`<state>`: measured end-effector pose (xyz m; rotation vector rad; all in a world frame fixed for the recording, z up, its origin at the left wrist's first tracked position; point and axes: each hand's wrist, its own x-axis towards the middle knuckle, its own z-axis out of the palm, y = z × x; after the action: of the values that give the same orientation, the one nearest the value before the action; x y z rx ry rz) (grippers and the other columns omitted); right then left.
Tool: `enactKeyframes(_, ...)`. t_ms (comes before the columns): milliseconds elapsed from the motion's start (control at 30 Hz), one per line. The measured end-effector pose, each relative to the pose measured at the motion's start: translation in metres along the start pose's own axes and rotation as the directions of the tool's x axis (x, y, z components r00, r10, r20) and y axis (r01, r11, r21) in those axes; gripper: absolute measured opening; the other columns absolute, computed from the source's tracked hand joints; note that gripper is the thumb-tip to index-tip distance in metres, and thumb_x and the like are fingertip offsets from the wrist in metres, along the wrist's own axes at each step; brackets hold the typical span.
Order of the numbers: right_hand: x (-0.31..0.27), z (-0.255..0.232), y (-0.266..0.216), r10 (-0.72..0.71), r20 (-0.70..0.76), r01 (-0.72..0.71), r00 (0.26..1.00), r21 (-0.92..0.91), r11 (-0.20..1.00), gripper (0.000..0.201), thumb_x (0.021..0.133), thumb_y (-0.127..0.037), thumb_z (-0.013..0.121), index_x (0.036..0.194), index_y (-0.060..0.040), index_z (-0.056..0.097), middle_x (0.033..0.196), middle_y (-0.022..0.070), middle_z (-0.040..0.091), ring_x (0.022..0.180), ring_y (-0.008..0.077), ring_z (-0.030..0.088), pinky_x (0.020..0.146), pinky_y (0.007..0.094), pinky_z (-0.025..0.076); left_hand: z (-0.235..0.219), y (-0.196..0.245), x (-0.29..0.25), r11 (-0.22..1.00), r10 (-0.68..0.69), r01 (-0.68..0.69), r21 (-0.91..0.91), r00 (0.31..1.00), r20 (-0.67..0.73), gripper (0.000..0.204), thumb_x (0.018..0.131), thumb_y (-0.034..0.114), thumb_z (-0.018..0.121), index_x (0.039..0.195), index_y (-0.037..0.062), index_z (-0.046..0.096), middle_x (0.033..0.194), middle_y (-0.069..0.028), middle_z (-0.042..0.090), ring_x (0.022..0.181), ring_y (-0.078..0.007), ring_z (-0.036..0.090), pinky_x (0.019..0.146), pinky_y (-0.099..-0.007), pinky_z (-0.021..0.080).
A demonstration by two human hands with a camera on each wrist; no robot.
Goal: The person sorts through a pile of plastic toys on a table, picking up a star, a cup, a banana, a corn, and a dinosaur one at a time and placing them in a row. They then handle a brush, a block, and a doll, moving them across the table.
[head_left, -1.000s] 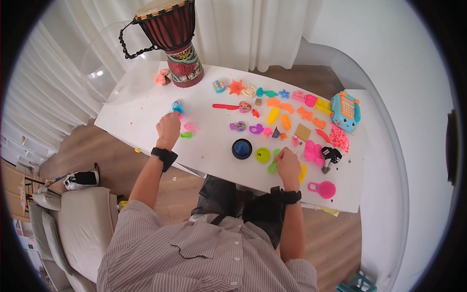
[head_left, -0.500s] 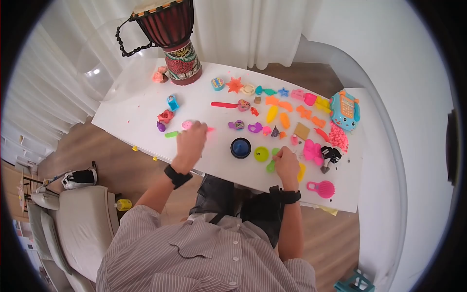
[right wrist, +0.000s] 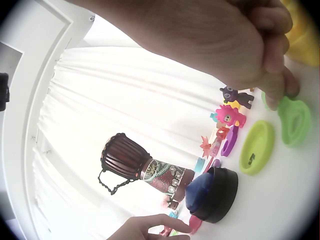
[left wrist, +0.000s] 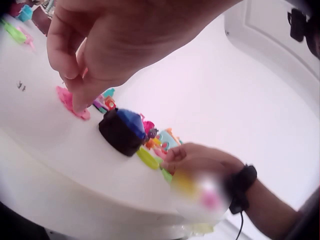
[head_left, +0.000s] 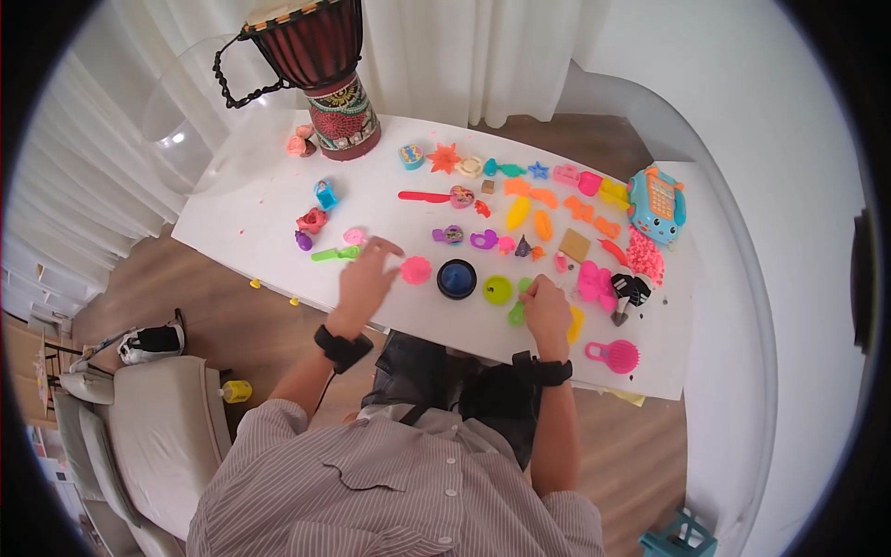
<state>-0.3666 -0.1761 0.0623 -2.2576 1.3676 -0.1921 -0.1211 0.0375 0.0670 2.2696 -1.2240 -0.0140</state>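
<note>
My left hand (head_left: 364,286) hovers over the table's front left, fingers loosely extended. Just right of it lies a pink scalloped mold (head_left: 415,270); the left wrist view shows fingertips overlapping that mold (left wrist: 73,104). Beyond it stands a round black tub with a blue top (head_left: 457,278). With thumb and fingers my right hand (head_left: 548,311) pinches the upper end of a light-green mold (head_left: 518,314), partly hidden beneath it; the right wrist view shows its rounded end (right wrist: 295,122). A yellow-green round mold (head_left: 497,290) lies between tub and right hand.
Rows of colourful molds and toys fill the table's middle and right, up to a toy telephone (head_left: 656,204). A tall drum (head_left: 343,116) stands at the back left. A pink brush (head_left: 617,356) lies front right. A green knife-like piece (head_left: 332,253) lies left of my left hand.
My left hand came rightward from the far-left pieces with the pink mold, which now lies beside the tub, released. The right hand stayed at the light-green mold.
</note>
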Motion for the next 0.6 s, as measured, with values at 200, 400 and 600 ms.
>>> enactKeyframes(200,0.003,0.006,0.003,0.013,-0.033,-0.012,0.999,0.023,1.0,0.02,0.087,-0.023,0.08,0.097,-0.0107,0.067,0.094,0.0147,0.075,0.096,0.0393,0.072,0.078,0.0511,0.054,-0.014,-0.05,0.013,0.956,-0.215,0.204,0.212,0.976,0.027,0.042,0.091,0.023,0.074,0.126,0.0035,0.063,0.131,-0.0172,0.067,0.107,-0.0422,0.07,0.085,-0.052,0.059)
enactKeyframes(400,-0.001,0.002,0.0,-0.017,-0.022,0.017,1.0,-0.005,1.0,0.021,0.091,-0.024,0.077,0.102,-0.0106,0.065,0.097,0.0173,0.074,0.096,0.0414,0.072,0.076,0.0538,0.055,-0.001,-0.044,0.017,0.987,-0.1,0.089,0.137,0.993,0.071,0.044,0.093,0.026,0.073,0.127,0.0018,0.059,0.127,-0.0235,0.069,0.105,-0.0439,0.071,0.086,-0.0537,0.057)
enactKeyframes(600,-0.001,0.001,0.0,-0.002,-0.012,0.002,1.0,0.002,1.0,0.02,0.091,-0.024,0.076,0.101,-0.0111,0.065,0.097,0.0173,0.073,0.095,0.0418,0.072,0.076,0.0539,0.055,0.0,-0.028,0.019,0.992,-0.037,0.015,0.124,0.983,0.177,0.041,0.093,0.024,0.074,0.126,0.0041,0.059,0.111,-0.0166,0.076,0.105,-0.0417,0.072,0.086,-0.0525,0.056)
